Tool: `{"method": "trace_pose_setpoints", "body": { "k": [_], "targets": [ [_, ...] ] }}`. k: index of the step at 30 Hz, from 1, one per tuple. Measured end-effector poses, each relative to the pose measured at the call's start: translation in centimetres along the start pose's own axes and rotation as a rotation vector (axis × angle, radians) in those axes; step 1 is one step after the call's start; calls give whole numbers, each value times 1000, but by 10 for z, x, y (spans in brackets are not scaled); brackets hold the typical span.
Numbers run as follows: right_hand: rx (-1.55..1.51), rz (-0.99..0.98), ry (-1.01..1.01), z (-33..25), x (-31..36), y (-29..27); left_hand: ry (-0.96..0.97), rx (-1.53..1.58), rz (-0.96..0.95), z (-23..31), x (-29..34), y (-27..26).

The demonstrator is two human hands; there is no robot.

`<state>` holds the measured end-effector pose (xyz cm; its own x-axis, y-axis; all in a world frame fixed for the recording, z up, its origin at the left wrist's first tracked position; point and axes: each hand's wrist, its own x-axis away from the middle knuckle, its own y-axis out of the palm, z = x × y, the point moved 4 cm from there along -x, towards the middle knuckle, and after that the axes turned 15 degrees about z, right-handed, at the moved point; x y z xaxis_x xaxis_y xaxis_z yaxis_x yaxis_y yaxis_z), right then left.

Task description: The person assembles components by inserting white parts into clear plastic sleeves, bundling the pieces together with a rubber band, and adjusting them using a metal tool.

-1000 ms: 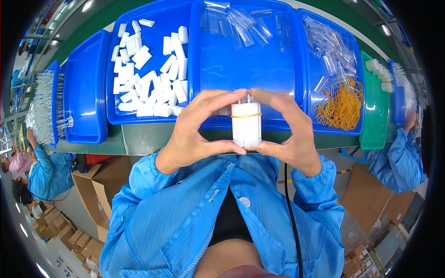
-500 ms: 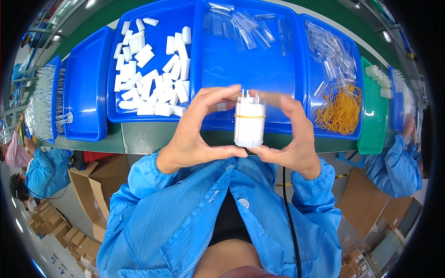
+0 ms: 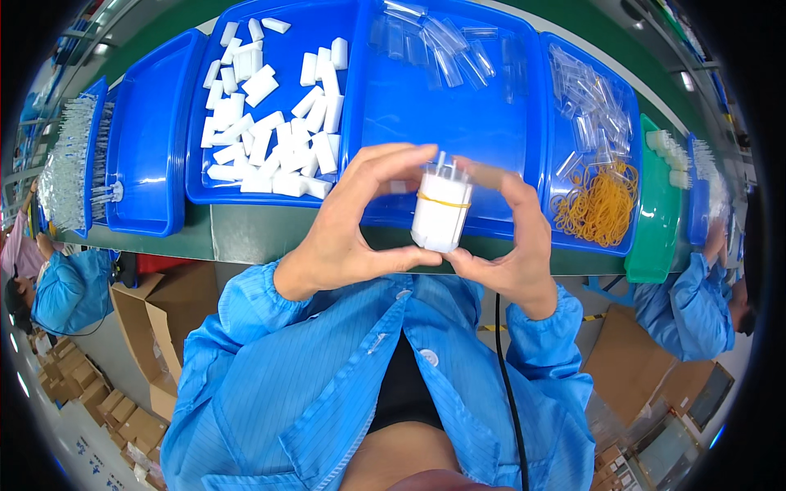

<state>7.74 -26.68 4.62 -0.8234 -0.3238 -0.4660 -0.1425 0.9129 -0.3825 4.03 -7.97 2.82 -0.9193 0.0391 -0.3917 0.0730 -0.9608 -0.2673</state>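
Between my two hands is a white cylindrical bundle (image 3: 442,214) in what looks like a clear sleeve, with a yellow rubber band around its upper part. Thin pale pins stick up from its top. My left hand (image 3: 348,221) curves around its left side, thumb at the bottom edge and fingertips by the top. My right hand (image 3: 516,233) mirrors this on the right, its thumb at the base; its fingertips near the top are blurred. The bundle leans slightly, above the front edge of the middle blue tray (image 3: 409,131).
White blocks (image 3: 286,155) lie in the blue tray at left. Clear tubes (image 3: 446,49) sit at the middle tray's back; more clear pieces and yellow rubber bands (image 3: 602,204) fill the right tray. A green tray (image 3: 652,221) stands farther right. Co-workers in blue are at both sides.
The bundle has tipped a little, its top now leaning right, and the pins stand out less. Both hands stay around it. The whole view has shifted slightly.
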Motion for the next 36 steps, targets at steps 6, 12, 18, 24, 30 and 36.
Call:
{"method": "trace_pose_setpoints", "body": {
  "k": [6, 12, 18, 24, 30, 36],
  "targets": [
    [-143, 46, 180, 6, 10, 2, -390, 551, 105, -10, 9, 8],
    [-538, -78, 451, 20, 13, -8, -495, 684, -51, 0, 12, 13],
    [-405, 104, 314, 15, 11, -12, -543, 670, 244, -5, 18, 11],
    [-314, 68, 410, 9, 3, -11, -362, 306, 235, -2, 17, 2],
    [-200, 219, 325, -2, -15, -67, -430, 378, 282, 9, 2, 15],
    [582, 882, -18, 58, -12, -236, -409, 238, 374, -2, 2, -4]
  ]
}}
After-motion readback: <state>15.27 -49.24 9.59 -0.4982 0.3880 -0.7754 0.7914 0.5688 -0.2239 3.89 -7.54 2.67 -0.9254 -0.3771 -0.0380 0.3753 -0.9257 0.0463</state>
